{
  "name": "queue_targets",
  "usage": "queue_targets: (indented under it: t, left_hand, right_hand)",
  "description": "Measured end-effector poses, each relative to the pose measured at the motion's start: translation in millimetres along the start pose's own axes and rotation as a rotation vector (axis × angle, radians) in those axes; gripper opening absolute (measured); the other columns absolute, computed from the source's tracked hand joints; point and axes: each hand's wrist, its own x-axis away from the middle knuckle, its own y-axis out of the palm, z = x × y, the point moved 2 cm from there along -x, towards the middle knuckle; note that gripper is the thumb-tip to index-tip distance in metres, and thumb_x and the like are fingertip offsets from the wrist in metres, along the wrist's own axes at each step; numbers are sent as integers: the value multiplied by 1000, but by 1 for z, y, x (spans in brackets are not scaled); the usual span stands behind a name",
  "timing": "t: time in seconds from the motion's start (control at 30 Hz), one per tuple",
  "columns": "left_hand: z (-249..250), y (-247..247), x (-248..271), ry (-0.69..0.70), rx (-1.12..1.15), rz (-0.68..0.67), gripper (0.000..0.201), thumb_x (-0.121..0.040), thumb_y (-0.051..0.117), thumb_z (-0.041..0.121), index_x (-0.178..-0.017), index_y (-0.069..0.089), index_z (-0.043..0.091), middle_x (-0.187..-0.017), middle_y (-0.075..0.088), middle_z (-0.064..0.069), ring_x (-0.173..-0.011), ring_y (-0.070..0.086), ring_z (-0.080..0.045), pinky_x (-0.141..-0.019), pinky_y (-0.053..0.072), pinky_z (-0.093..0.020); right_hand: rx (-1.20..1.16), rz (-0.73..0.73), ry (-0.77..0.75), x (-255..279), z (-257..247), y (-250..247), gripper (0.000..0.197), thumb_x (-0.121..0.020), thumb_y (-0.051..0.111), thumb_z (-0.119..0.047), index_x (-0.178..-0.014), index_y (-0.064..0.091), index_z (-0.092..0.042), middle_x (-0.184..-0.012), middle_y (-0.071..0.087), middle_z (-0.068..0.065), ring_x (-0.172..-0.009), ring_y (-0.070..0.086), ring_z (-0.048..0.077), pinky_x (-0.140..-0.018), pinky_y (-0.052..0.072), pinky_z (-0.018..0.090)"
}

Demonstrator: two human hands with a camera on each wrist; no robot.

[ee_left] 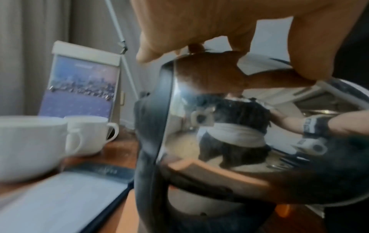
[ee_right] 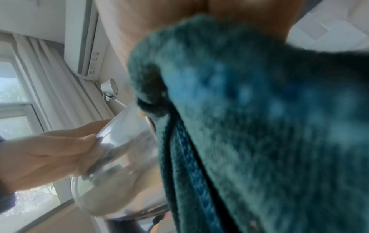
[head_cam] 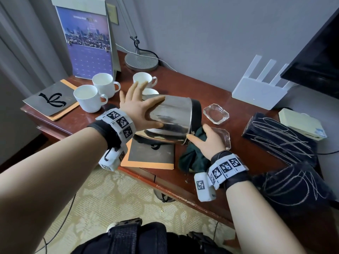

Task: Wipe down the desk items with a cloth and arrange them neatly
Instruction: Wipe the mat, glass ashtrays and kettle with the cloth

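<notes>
Kettle, polished steel with black base band, tipped on its side above the front middle of the surface, over a grey-and-orange folder. Left hand: fingers spread and fairly straight, palm flat against the upper wall, steadying. Right hand: bunches a dark green cloth against the base end, fingers closed on the fabric. Handling, by judgement: rigid, smooth and mirror-slick, likely light if empty; prone to roll or slide under a flat palm. Best hold is probably the black band or the handle, which is hidden here. Cloth soft and pliant. Adjacent: two clear glass ashtrays, breakable, just right of the kettle; white cups behind left; calendar and lamp base at rear; white router far right.
</notes>
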Motion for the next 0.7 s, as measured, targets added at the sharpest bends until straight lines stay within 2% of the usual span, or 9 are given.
queue_targets:
  t: [0.07,0.13,0.17,0.2,0.23,0.33,0.47,0.6,0.7]
  left_hand:
    - [-9,5,5,-70,251,16,93,-61,81,44,-136,27,51,-155,-4,-8,-143,-2,-28,-117,8,-47]
    - [-14,10,8,-88,414,1,95,-64,83,24,-139,28,45,-153,-1,-9,-136,19,-13,-113,21,-29]
    - [-16,12,9,-86,428,-11,97,-65,83,17,-141,28,41,-153,0,-10,-130,24,-7,-108,24,-23]
    - [-18,14,9,-85,417,-9,99,-64,83,14,-141,26,38,-152,2,-10,-129,25,-7,-106,26,-23]
    - [-19,16,8,-86,400,8,102,-62,84,14,-142,25,37,-152,5,-10,-134,23,-12,-106,28,-27]
    - [-22,20,3,-105,379,18,109,-59,85,16,-140,18,44,-151,10,-10,-139,20,-28,-110,30,-37]
    - [-21,11,2,-156,406,-67,97,-66,81,29,-143,23,41,-151,15,-6,-137,25,-23,-112,27,-35]
    - [-14,-2,-1,-199,276,-284,90,-71,74,45,-144,22,41,-151,16,1,-132,34,-21,-110,29,-31]
    - [-9,3,1,-237,171,-374,91,-71,71,53,-144,17,43,-149,18,2,-133,33,-24,-110,29,-35]
  right_hand:
    - [12,7,3,0,-1,-1,30,-83,65,-38,-71,40,-27,-83,57,-5,-84,55,18,-72,37,27]
    - [14,14,14,-1,-1,0,29,-83,66,-37,-72,42,-25,-84,58,-2,-84,55,19,-73,38,27]
    - [23,11,21,-1,0,1,28,-82,67,-36,-75,44,-22,-87,59,0,-85,55,19,-74,38,27]
    - [32,7,27,-1,1,2,28,-80,69,-36,-79,47,-18,-91,60,2,-87,55,19,-75,39,28]
    - [37,8,29,-1,0,3,30,-79,70,-36,-83,48,-16,-95,60,3,-89,55,20,-77,40,28]
    - [71,39,13,-1,-5,3,34,-76,73,-36,-79,46,-14,-91,58,5,-86,53,21,-74,38,27]
    - [182,44,27,1,-16,-7,35,-78,69,-44,-74,48,-16,-75,56,-3,-71,52,14,-66,34,24]
    - [210,-52,74,1,-18,-16,32,-79,65,-48,-72,50,-21,-74,56,-6,-76,52,15,-70,37,26]
    - [191,-104,111,3,-14,-15,35,-81,66,-44,-64,45,-22,-67,49,-9,-68,48,12,-59,35,24]
